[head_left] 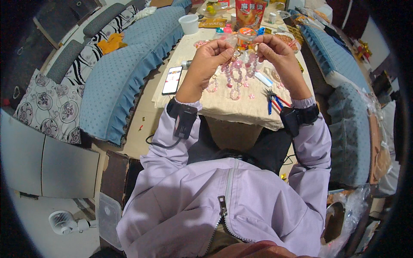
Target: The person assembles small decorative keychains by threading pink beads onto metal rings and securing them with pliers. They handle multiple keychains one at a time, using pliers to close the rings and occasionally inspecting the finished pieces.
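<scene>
Above the table, my left hand [204, 66] and my right hand [282, 58] are raised level with each other, thumb and forefinger pinched on each. Between them hangs a strand of pink and clear beads [237, 64] with several dangling lengths. Both pinches appear to be on its upper ends, though the fingertips partly hide where they grip. Pink bead loops [235, 93] show just below on the cloth, and I cannot tell whether they hang or lie there. Pliers with red and blue handles [273, 102] rest near my right wrist, close to a white and blue tube [263, 79].
A lit phone [172, 80] lies on the cream tablecloth [206, 106] at the left. Farther back stand a clear jar with an orange lid [247, 38], a red food bag [250, 15] and a white tub [188, 24]. Blue-covered sofas [116, 81] flank the table.
</scene>
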A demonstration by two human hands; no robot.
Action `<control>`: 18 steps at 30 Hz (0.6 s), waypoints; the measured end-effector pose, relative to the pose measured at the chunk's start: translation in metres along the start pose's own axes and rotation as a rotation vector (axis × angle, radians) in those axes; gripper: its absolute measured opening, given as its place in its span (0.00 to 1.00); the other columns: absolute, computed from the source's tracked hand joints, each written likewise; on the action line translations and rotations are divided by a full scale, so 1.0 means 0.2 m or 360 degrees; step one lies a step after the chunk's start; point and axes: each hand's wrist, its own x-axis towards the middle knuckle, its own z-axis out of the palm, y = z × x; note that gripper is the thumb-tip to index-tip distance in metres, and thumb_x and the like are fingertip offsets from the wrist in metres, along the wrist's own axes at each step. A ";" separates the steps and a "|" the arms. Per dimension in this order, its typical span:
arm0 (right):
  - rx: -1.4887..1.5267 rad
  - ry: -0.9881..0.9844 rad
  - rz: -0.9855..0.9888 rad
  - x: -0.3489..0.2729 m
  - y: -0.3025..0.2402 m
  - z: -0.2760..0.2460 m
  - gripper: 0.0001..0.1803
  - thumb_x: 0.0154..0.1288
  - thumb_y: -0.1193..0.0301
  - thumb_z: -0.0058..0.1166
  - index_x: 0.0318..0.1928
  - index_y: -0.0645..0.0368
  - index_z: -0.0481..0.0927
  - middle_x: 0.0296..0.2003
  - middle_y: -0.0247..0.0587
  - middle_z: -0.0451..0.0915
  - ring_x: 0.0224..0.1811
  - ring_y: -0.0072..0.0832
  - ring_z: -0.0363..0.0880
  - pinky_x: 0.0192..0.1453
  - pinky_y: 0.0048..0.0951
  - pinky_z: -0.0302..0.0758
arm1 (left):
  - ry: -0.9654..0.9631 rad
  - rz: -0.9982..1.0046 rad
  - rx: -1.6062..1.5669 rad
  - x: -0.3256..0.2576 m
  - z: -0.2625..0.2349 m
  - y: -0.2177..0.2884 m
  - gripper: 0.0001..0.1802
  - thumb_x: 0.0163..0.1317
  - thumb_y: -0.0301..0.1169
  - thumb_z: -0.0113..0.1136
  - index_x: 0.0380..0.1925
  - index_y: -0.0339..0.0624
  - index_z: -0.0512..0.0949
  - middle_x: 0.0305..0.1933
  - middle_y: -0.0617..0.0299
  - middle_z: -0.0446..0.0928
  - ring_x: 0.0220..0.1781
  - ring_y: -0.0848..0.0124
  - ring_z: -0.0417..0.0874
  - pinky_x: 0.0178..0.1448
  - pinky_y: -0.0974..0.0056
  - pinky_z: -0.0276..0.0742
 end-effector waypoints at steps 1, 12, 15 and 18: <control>-0.0013 -0.0018 -0.0020 0.00 0.00 0.00 0.11 0.73 0.66 0.54 0.48 0.60 0.79 0.39 0.30 0.79 0.38 0.16 0.75 0.44 0.20 0.73 | -0.0005 0.0017 -0.0005 0.00 -0.01 -0.01 0.09 0.67 0.30 0.61 0.43 0.38 0.78 0.37 0.63 0.82 0.35 0.78 0.79 0.38 0.74 0.73; 0.0015 -0.0125 0.0011 0.00 -0.01 0.00 0.11 0.72 0.64 0.55 0.46 0.58 0.79 0.38 0.25 0.77 0.39 0.14 0.72 0.46 0.18 0.70 | 0.0050 -0.0061 -0.0019 0.02 -0.03 -0.06 0.08 0.64 0.27 0.64 0.41 0.37 0.79 0.36 0.64 0.80 0.36 0.79 0.79 0.41 0.75 0.75; -0.0022 -0.0132 -0.0004 0.01 -0.02 0.01 0.11 0.72 0.64 0.56 0.46 0.57 0.79 0.38 0.24 0.77 0.39 0.13 0.71 0.45 0.17 0.69 | 0.0014 -0.0067 -0.0004 0.03 -0.02 -0.04 0.08 0.64 0.28 0.64 0.41 0.37 0.79 0.35 0.65 0.79 0.36 0.78 0.79 0.42 0.74 0.75; -0.0009 -0.0132 -0.0020 0.00 -0.02 0.02 0.10 0.71 0.64 0.56 0.45 0.57 0.79 0.38 0.24 0.76 0.38 0.13 0.70 0.44 0.17 0.68 | 0.0009 -0.0053 0.0037 0.03 0.00 -0.03 0.08 0.65 0.30 0.63 0.41 0.38 0.79 0.35 0.65 0.80 0.35 0.79 0.78 0.39 0.74 0.73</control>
